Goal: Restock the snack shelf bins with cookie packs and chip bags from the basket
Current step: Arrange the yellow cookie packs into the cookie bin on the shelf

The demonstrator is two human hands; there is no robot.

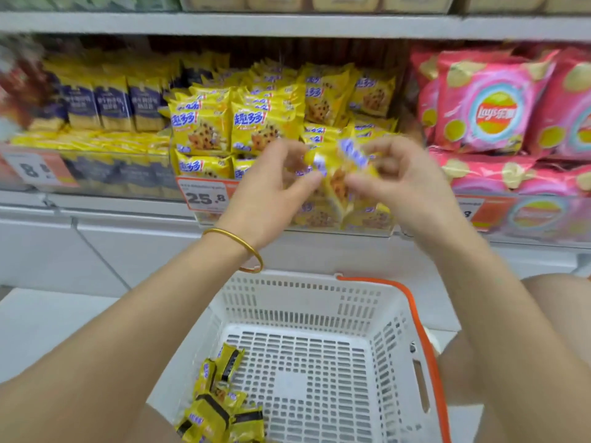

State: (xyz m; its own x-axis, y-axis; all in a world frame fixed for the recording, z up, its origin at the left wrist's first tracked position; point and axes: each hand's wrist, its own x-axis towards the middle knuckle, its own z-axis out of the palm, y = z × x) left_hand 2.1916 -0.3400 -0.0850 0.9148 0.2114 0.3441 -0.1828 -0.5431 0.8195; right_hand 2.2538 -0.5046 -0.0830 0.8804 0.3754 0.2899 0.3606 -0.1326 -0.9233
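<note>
Both hands are raised in front of the middle shelf bin, which is filled with yellow cookie packs. My left hand and my right hand each pinch a side of a small bunch of yellow cookie packs, blurred by motion. Below, a white basket with an orange handle holds several more yellow cookie packs in its near left corner.
Pink chip bags fill the bin to the right. Yellow and dark blue packs stand in the bin to the left. Price tags hang on the shelf front. A higher shelf edge runs overhead.
</note>
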